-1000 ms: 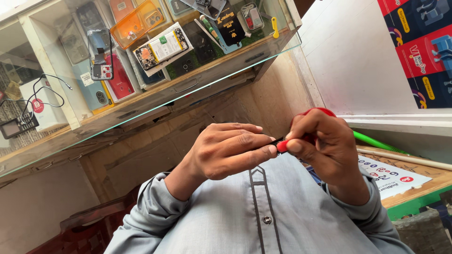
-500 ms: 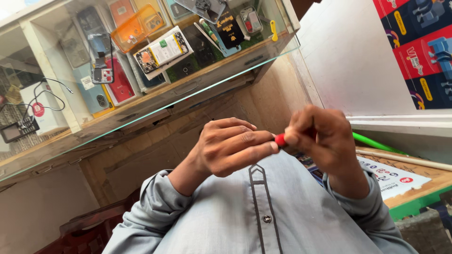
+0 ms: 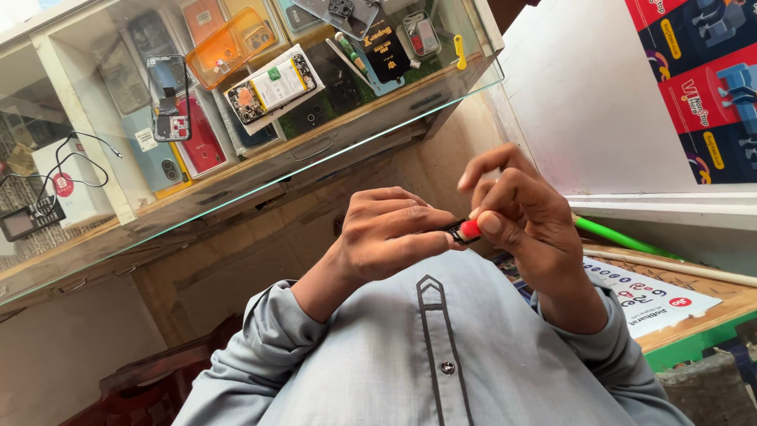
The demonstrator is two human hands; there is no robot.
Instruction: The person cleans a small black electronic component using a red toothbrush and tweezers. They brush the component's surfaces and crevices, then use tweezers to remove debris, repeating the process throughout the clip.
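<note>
Both hands meet in front of my chest, above my grey shirt (image 3: 410, 355). My left hand (image 3: 386, 233) is curled around the black body of a small tool with a red end (image 3: 464, 230). My right hand (image 3: 524, 217) pinches the red end between thumb and fingers, with one finger raised above the others. Most of the tool is hidden inside my left fist.
A glass-topped display counter (image 3: 260, 197) spans the upper left, with phones, an orange phone case (image 3: 229, 46) and phone parts under the glass. At the right lie a green stick (image 3: 623, 237), a wooden rod and a printed sheet (image 3: 646, 296) on a wooden ledge, below a white board.
My right hand has loosened over the red end and its upper fingers have lifted. Both hands have stayed in front of my chest.
</note>
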